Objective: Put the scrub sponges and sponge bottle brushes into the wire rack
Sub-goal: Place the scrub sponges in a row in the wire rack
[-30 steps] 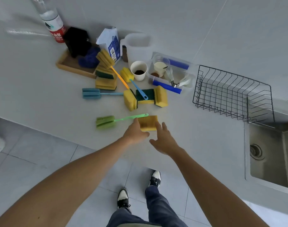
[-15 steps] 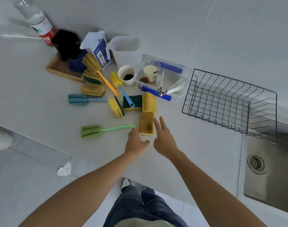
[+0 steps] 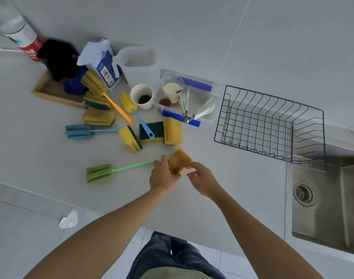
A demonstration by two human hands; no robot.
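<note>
Head view: left hand (image 3: 163,176) grips a yellow sponge (image 3: 179,161), fingers curled round its left edge, lifting it tilted off the table (image 3: 41,150). Right hand (image 3: 202,178) is just right of the sponge, fingers loosely bent, thumb and forefinger tip touching or almost touching its right edge; cannot tell if it pinches. Rack (image 3: 270,125) sits to the right, far side, partly over the sink (image 3: 329,202), no sponges in it. Green brush (image 3: 111,171) lies left of the left hand, its handle tip just beside the knuckles. Blue brush (image 3: 83,131) lies farther left. Sponge on edge (image 3: 129,138), green-topped sponge (image 3: 151,130) and another yellow sponge (image 3: 173,131) sit in a row beyond the hands; a blue-handled brush (image 3: 135,111) rests across the green-topped one. Orange-handled brush (image 3: 103,91) leans over a sponge stack (image 3: 98,110) far left. Cup (image 3: 141,96), clear tub (image 3: 186,99), tray (image 3: 51,91), bottle (image 3: 21,33) along the far side.

Against half a second ago: the sponge then lay flat on the table just near of the row, both hands flat beside it, not gripping. Now it is raised and turned, left hand wrapped on it, right hand curled in closer. Other sponges and brushes unchanged.
</note>
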